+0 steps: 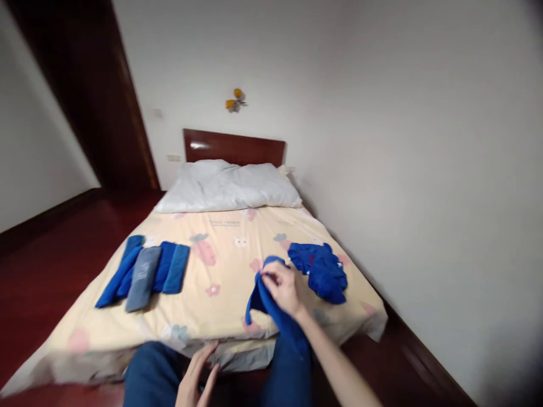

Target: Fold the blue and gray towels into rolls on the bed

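A blue cloth [278, 316] hangs from my right hand [283, 285], whose fingers pinch its upper part above the bed's front edge. Its lower end drapes over my right knee. My left hand [197, 376] is low in the view, between my knees, with its fingers apart and nothing in them. Right of the held cloth lies a crumpled pile of blue fabric [324, 274] on the bed. On the left side of the bed, several folded blue pieces [116, 280] lie side by side, with a grey-blue folded piece [144, 280] on top.
The bed [229, 282] has a cream sheet with carrot and flower prints. A pale grey pillow or quilt [229, 186] lies before the dark wooden headboard [233, 147]. A white wall stands close on the right; dark red floor shows at the left.
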{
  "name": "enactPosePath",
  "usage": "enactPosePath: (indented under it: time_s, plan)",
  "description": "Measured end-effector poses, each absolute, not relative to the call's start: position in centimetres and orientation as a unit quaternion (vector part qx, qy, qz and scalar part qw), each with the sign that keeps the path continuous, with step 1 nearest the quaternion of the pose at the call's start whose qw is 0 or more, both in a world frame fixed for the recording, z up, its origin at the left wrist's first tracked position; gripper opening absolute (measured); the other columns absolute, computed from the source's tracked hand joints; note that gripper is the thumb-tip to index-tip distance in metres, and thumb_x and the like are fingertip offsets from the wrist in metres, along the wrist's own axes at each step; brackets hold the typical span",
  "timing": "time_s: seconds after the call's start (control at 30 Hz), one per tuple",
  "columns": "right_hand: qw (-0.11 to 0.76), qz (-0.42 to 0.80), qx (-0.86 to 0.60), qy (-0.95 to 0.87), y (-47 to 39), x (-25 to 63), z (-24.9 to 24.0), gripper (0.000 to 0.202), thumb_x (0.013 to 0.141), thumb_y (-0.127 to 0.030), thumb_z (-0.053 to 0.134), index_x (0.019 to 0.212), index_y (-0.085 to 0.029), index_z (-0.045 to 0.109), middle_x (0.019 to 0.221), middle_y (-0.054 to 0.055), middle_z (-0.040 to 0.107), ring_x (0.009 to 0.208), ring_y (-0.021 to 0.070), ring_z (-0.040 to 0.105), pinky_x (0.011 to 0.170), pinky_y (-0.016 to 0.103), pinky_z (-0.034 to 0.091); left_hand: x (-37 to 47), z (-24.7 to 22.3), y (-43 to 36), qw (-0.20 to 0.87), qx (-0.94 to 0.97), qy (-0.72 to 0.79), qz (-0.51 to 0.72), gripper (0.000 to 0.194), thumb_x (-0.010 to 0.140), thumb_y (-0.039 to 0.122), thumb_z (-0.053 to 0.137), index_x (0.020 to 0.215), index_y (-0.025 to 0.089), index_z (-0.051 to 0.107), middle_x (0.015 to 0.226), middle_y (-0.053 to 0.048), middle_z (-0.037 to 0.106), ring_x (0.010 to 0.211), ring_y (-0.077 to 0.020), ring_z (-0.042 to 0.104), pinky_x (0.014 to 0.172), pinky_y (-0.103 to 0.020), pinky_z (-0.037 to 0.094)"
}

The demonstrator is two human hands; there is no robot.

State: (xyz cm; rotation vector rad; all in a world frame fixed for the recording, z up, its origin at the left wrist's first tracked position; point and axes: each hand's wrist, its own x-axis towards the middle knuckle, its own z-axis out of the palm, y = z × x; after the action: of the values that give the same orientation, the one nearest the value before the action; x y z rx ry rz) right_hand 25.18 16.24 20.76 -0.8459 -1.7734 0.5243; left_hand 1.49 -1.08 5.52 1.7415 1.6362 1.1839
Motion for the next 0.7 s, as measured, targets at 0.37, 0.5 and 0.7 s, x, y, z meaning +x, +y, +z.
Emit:
enactPosePath:
  time_s: [0.37,0.5,0.7]
  plan:
    - [0.477,0.386,-0.377,-0.694,1.1,14.2,2.3,0.020,0.079,-0.019,0.056,0.078,-0.033,0.071,0.069,0.002,0.063,0.050,0.0198,0.060,0.040,0.030,0.050,0.9,6.8,-2.9,0.281,0.657,0.581,0.389,0.038,0.097,0.036,0.049,0.132,0.037,0.064,0.127,-0.009,0.068,0.116,-0.0258,0.067,0.100,-0.034,0.056]
    - [0.470,0.358,-0.385,-0.709,0.5,14.6,0.8,0.023,0.074,-0.017,0.057,0.081,-0.035,0.069,0.068,0.001,0.063,0.050,0.0213,0.061,0.041,0.032,0.052,0.3,7.1,-4.1,0.318,0.664,0.580,0.350,0.040,0.097,0.034,0.048,0.134,0.037,0.062,0.128,-0.008,0.066,0.117,-0.0251,0.065,0.102,-0.034,0.054]
    - [0.472,0.334,-0.371,-0.726,0.4,15.1,1.5,0.028,0.076,-0.011,0.056,0.084,-0.035,0.068,0.076,0.001,0.068,0.071,0.0247,0.069,0.066,0.038,0.061,-0.6,5.0,-4.4,0.309,0.692,0.569,0.320,0.062,0.080,0.014,0.054,0.137,0.037,0.059,0.127,-0.008,0.067,0.119,-0.0262,0.064,0.106,-0.035,0.051]
